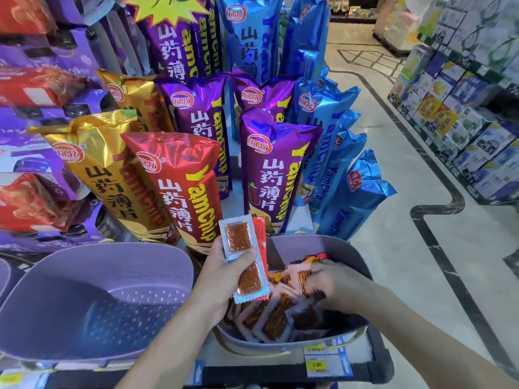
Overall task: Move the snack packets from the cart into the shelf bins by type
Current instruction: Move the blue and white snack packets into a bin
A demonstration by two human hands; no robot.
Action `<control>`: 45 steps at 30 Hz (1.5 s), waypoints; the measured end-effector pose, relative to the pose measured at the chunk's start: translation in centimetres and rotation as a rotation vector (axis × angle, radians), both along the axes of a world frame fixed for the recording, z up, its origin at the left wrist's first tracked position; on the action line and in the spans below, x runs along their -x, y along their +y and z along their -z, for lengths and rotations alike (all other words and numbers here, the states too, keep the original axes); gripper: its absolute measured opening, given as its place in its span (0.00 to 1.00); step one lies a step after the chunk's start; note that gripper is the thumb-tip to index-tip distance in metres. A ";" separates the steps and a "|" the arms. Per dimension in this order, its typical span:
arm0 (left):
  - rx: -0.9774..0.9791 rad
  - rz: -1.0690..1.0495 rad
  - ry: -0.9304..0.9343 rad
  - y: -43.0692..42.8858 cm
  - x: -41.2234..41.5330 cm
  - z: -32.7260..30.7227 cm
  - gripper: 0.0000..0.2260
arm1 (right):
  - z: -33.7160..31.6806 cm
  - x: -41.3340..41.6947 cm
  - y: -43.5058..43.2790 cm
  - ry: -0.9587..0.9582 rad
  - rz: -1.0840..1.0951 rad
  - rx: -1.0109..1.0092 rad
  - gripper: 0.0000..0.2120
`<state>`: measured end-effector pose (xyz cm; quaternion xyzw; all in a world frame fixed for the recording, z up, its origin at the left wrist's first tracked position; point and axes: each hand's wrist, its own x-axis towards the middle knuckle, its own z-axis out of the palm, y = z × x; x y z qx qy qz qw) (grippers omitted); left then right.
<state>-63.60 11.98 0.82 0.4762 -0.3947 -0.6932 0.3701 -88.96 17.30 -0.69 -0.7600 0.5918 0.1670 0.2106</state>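
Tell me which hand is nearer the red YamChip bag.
Left. The left hand, gripping snack packets, sits just below the red YamChip bag, near its bottom edge. The right hand is farther to the right and lower, down inside the lavender bin.

Of the person only two bare limbs show; the left hand (pixel 222 273) is slim, with a smooth back and faint knuckle creases; the left forearm (pixel 168 338) is slender and uncovered along all its visible length; the right forearm (pixel 421 332) is uncovered too, and the wide lens broadens it toward the frame's corner; the right hand (pixel 334 279) is softened by blur, its knuckles showing only as low ridges.
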 end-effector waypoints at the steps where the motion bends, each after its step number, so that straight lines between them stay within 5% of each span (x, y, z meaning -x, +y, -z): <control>1: -0.002 0.003 -0.003 0.0 0.0 0.1 0.18 | 0.3 0.0 0.0 0.029 -0.022 -0.007 0.08; 5: -0.011 0.013 -0.018 -0.1 -0.1 0.2 0.18 | 0.3 0.9 0.1 -0.088 -0.014 -0.005 0.06; 11: -0.015 0.012 -0.035 -0.3 0.0 0.4 0.17 | -3.0 2.7 0.1 -0.694 0.474 0.212 0.06; 17: -0.055 0.023 0.013 0.0 0.4 0.1 0.15 | -6.2 1.4 0.7 -1.081 0.656 0.166 0.04; 21: -0.124 0.060 0.078 0.7 1.4 -0.3 0.12 | -6.0 -2.1 0.7 -1.171 0.731 0.050 0.07; 34: -0.160 0.053 0.120 0.9 0.8 -0.9 0.23 | -3.6 -2.2 -0.7 -1.472 0.852 -0.065 0.11; 39: -0.120 0.077 0.084 1.0 1.0 -1.0 0.27 | -2.8 -4.9 -0.8 -1.334 0.733 0.066 0.07; 43: -0.100 0.079 0.054 0.8 0.7 -0.7 0.24 | -3.0 -5.1 -0.8 -1.291 0.798 0.014 0.20; 45: -0.102 0.070 0.061 0.6 0.3 -0.5 0.23 | -3.0 -3.6 -0.4 -1.138 0.760 0.017 0.19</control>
